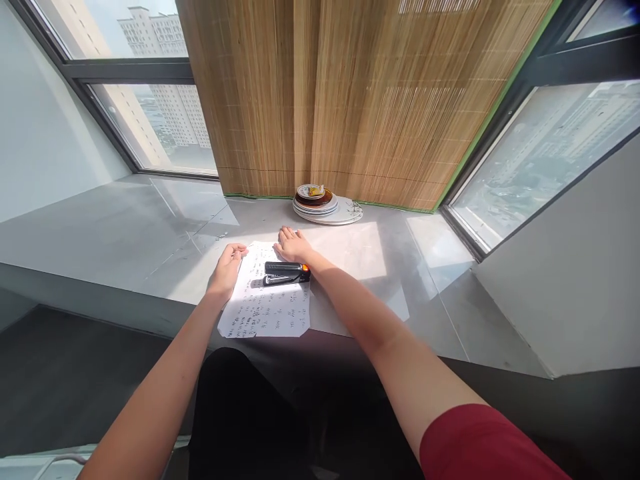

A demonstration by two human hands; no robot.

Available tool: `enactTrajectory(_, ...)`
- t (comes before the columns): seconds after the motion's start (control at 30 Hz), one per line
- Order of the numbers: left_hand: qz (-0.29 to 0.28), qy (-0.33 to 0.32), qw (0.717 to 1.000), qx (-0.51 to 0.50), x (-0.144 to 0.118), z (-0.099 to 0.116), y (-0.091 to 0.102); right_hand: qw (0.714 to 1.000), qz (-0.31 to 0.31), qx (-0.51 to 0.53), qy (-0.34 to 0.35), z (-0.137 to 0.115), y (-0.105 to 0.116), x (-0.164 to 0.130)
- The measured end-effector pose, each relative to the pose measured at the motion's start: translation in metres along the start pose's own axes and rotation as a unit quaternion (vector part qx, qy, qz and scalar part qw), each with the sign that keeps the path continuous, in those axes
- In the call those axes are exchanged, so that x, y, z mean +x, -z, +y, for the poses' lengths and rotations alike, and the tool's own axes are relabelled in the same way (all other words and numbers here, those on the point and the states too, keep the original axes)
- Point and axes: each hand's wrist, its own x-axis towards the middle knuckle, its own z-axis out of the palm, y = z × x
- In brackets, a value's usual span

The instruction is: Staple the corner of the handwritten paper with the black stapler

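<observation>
A white sheet of paper [267, 310] with rows of handwriting lies on the sill, its near edge reaching the sill's front edge and its corners cut or folded. A black stapler [285, 268] with an orange end rests across the sheet, and neither hand is on it. At the paper's upper left edge, my left hand [228, 272] has its fingers bent and closed on that edge. My right hand [293, 245] lies flat over the upper right corner, fingers stretched forward, with its wrist close to the stapler's orange end.
Beyond my hands, stacked plates [316, 208] stand against a bamboo blind [330, 100], with a small yellow item [316, 191] on top. Windows flank the blind. The grey sill [125, 233] ends at a front edge above my dark-clothed legs [240, 413].
</observation>
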Motion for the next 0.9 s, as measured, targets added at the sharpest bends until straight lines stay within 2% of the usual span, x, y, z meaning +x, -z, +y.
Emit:
enactTrajectory(0.27,-0.008,0.002,0.997,0.072,-0.002,0.002,0.0,1.0,-0.01,-0.008,-0.008,-0.008,0.012,-0.013)
enactTrajectory(0.4,-0.009,0.0,0.997,0.074,0.001,-0.003,0.003,1.0,-0.007,-0.021,-0.015,0.001,0.016,-0.026)
enactTrajectory(0.53,-0.011,-0.029,0.995,0.092,0.003,-0.008,0.004,0.999,0.007,-0.04,-0.026,0.042,0.034,-0.061)
enactTrajectory(0.63,-0.01,-0.039,0.994,0.1,0.004,-0.009,0.003,0.998,0.013,-0.043,-0.033,0.089,0.059,-0.103)
enactTrajectory(0.77,-0.011,-0.051,0.99,0.129,0.005,-0.011,0.002,0.993,0.017,-0.075,-0.088,0.149,0.089,-0.166)
enactTrajectory(0.83,-0.015,-0.058,0.985,0.163,0.003,-0.009,0.0,0.991,0.015,-0.089,-0.103,0.167,0.096,-0.191)
enactTrajectory(0.9,-0.059,-0.09,0.976,0.191,-0.002,-0.004,-0.009,0.99,0.018,-0.094,-0.106,0.176,0.098,-0.205)
